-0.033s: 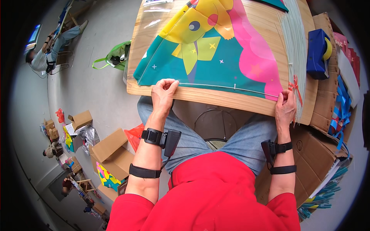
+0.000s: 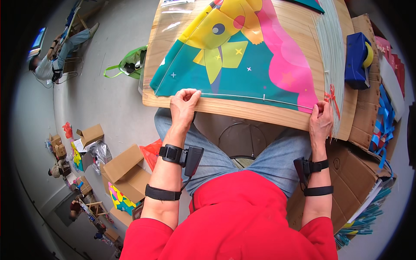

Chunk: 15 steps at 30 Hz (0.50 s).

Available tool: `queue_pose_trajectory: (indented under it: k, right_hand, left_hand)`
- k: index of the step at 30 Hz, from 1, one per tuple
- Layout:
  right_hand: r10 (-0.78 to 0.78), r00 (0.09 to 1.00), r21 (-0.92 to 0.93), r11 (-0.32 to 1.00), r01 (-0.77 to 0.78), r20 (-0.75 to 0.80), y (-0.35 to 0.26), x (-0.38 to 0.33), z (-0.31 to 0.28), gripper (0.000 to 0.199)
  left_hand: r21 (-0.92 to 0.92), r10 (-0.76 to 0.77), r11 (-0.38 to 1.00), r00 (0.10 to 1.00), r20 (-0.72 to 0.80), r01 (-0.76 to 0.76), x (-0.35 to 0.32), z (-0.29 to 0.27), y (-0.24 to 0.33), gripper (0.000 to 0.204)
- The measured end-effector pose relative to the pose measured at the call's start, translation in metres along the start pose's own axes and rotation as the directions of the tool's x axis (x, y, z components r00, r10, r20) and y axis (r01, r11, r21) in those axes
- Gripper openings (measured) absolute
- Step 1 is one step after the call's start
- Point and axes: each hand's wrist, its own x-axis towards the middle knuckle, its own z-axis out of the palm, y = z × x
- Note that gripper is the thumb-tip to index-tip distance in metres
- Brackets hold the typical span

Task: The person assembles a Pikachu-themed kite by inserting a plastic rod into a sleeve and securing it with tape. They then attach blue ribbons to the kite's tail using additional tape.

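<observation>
A printed fabric kite in teal, yellow and pink lies on the wooden table. Along its near edge runs a thin pale rod, with a small white piece around it right of the middle. My left hand is closed in a pinch at the rod's left end. At the other end, near the pink corner, my right hand pinches the rod and the kite's edge; its fingertips partly hide that corner. Another rod slants along the kite's left edge.
A bundle of pale rods, tied with red string, lies on the table's right. Beyond it sits a blue tape dispenser. Cardboard boxes stand right and left. A green bag is left; a person sits at far left.
</observation>
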Motion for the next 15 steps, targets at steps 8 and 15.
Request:
queue_pose_trajectory:
  k: [8, 15]
  right_hand:
    - [-0.013, 1.0, -0.018, 1.0, 0.013, -0.004, -0.0014, 0.0003, 0.0001, 0.01]
    - [-0.024, 1.0, -0.033, 0.999, 0.024, -0.006, -0.003, 0.0002, -0.0005, 0.01]
  left_hand:
    - [-0.105, -0.036, 0.994, 0.999, 0.04, 0.04, -0.0037, -0.0023, 0.0073, 0.018]
    - [-0.074, -0.061, 0.995, 0.998, 0.015, 0.062, -0.0049, -0.0018, 0.0096, 0.018]
